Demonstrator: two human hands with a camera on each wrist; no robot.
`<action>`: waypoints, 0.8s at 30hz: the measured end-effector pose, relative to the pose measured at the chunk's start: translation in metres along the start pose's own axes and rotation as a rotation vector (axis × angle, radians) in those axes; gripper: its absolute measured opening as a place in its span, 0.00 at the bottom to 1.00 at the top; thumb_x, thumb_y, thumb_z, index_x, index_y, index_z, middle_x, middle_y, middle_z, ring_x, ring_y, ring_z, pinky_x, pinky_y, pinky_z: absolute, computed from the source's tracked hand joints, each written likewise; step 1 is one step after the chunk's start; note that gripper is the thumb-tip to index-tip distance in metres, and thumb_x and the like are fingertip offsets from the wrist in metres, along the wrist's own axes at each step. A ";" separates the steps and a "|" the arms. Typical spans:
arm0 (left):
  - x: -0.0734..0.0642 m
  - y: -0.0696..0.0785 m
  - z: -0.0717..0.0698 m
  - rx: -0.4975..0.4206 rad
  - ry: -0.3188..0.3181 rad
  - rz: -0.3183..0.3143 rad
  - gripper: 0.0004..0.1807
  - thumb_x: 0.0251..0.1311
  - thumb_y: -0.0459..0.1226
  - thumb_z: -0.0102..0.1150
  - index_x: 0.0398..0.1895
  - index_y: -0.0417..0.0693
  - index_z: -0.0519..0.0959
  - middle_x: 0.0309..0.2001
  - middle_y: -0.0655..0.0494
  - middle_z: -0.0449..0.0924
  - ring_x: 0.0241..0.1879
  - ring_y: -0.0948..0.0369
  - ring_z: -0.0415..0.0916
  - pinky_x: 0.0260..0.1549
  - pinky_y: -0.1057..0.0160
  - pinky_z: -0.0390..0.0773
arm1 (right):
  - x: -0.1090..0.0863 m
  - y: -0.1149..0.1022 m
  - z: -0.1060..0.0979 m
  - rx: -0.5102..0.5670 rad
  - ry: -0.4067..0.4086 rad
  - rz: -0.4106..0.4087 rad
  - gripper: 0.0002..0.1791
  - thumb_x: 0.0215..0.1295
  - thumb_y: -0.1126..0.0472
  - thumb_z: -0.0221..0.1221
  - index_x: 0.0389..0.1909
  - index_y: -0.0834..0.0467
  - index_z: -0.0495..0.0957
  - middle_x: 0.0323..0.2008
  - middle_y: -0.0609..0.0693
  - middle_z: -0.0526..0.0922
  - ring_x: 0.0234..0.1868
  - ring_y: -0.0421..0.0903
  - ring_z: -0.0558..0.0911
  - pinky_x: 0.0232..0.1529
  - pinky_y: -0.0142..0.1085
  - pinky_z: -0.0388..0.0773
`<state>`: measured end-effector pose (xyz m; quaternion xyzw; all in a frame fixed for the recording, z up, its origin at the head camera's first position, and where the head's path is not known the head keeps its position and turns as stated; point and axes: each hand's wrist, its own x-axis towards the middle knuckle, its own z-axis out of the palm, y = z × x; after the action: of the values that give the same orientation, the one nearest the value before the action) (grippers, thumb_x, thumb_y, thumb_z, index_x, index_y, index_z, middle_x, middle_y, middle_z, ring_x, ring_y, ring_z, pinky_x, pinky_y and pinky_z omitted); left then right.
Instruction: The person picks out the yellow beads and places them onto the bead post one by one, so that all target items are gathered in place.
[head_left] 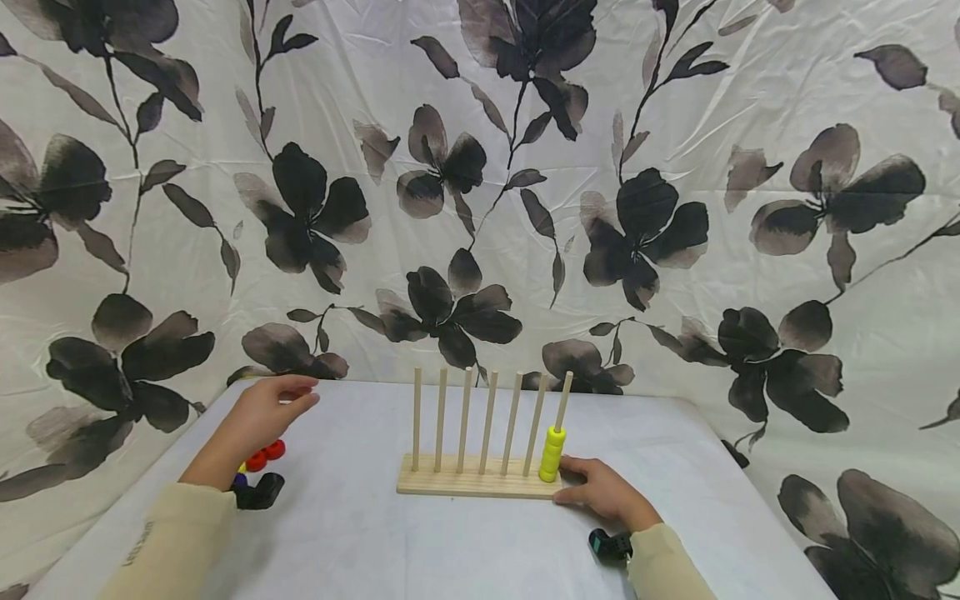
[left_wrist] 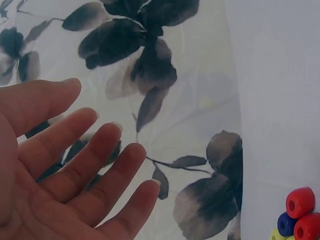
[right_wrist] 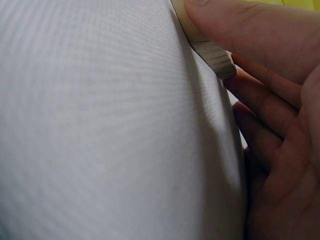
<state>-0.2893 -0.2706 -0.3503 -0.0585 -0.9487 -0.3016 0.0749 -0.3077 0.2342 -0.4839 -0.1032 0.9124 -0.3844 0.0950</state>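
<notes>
A wooden bead stand, a flat base with several upright pegs in a row, sits on the white table. Yellow beads are stacked on its rightmost peg; the other pegs are bare. My right hand grips the right end of the base, thumb at the front edge and fingers behind; the base's end shows between them in the right wrist view. Raised over the table's left side, my left hand holds nothing, its fingers spread and slightly bent. Red beads and a blue bead lie near it, partly hidden in the head view.
Yellow beads show at the bottom edge of the left wrist view, beside the red ones. A flower-printed cloth hangs behind the white table. Black wrist cameras sit below both hands.
</notes>
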 end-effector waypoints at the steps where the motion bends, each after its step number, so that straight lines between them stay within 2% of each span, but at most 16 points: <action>1: 0.000 -0.002 0.000 0.002 -0.002 -0.001 0.29 0.68 0.52 0.53 0.64 0.42 0.71 0.57 0.35 0.75 0.56 0.39 0.72 0.47 0.42 0.80 | 0.000 0.000 0.000 -0.002 0.001 -0.001 0.43 0.49 0.45 0.72 0.66 0.57 0.70 0.67 0.57 0.71 0.71 0.61 0.64 0.68 0.62 0.58; 12: -0.002 -0.022 -0.005 0.015 -0.028 -0.008 0.32 0.68 0.53 0.51 0.64 0.38 0.70 0.57 0.34 0.75 0.54 0.38 0.72 0.49 0.43 0.80 | -0.001 -0.001 -0.001 -0.006 -0.002 0.005 0.43 0.49 0.45 0.71 0.66 0.56 0.71 0.67 0.56 0.71 0.71 0.61 0.64 0.68 0.62 0.58; 24: -0.007 -0.038 -0.007 0.013 -0.067 -0.062 0.33 0.67 0.53 0.52 0.64 0.35 0.69 0.55 0.32 0.75 0.51 0.41 0.75 0.41 0.51 0.84 | 0.000 0.000 0.000 -0.014 0.000 -0.003 0.43 0.49 0.45 0.71 0.66 0.55 0.71 0.67 0.56 0.71 0.71 0.61 0.64 0.68 0.62 0.58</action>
<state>-0.2875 -0.3060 -0.3672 -0.0386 -0.9540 -0.2953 0.0339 -0.3080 0.2344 -0.4839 -0.1050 0.9149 -0.3783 0.0936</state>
